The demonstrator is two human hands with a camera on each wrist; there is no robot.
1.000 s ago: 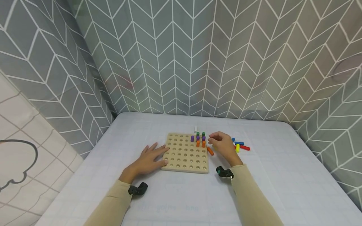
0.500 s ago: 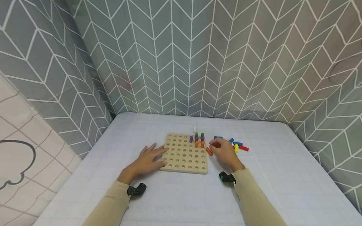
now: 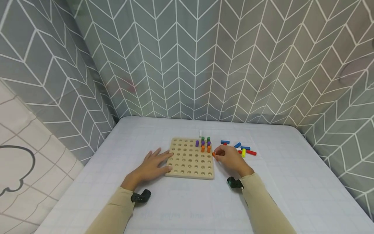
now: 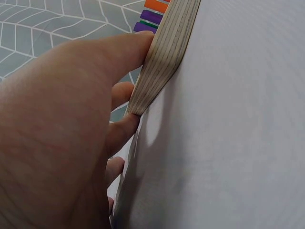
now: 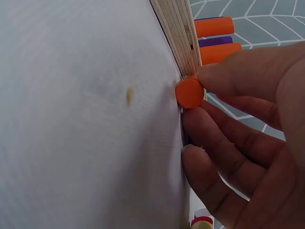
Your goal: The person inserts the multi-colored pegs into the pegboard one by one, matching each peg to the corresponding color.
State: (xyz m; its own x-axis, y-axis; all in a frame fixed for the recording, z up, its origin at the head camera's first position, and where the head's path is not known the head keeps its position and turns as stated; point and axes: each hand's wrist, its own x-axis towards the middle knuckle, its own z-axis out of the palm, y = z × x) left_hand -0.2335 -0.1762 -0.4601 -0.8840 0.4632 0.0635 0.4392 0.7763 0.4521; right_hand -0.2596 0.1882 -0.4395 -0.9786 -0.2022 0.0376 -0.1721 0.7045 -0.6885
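Note:
A wooden pegboard (image 3: 193, 175) with rows of round holes lies flat on the table. Green, purple and orange pegs (image 3: 208, 149) stand in its far right corner. My left hand (image 3: 153, 165) rests at the board's left edge, fingers spread; in the left wrist view its thumb and fingertips touch the edge. Beside the right edge, my right hand (image 3: 232, 159) pinches a loose orange peg (image 5: 189, 93) between thumb and fingers. That peg lies on the table close against the board, its end facing the right wrist camera. Much of it is hidden by the fingers in the head view.
Right of my right hand lie several loose pegs, among them a blue peg (image 3: 245, 148), a red peg (image 3: 251, 152) and a yellow peg (image 3: 243, 153). A white peg (image 3: 200, 133) stands behind the board. A patterned curtain (image 3: 187, 65) rises along the table's back edge.
My right hand has come down from above to the loose orange peg and taken hold of it. Blue pegs behind the hand have come into view. The left hand stays put.

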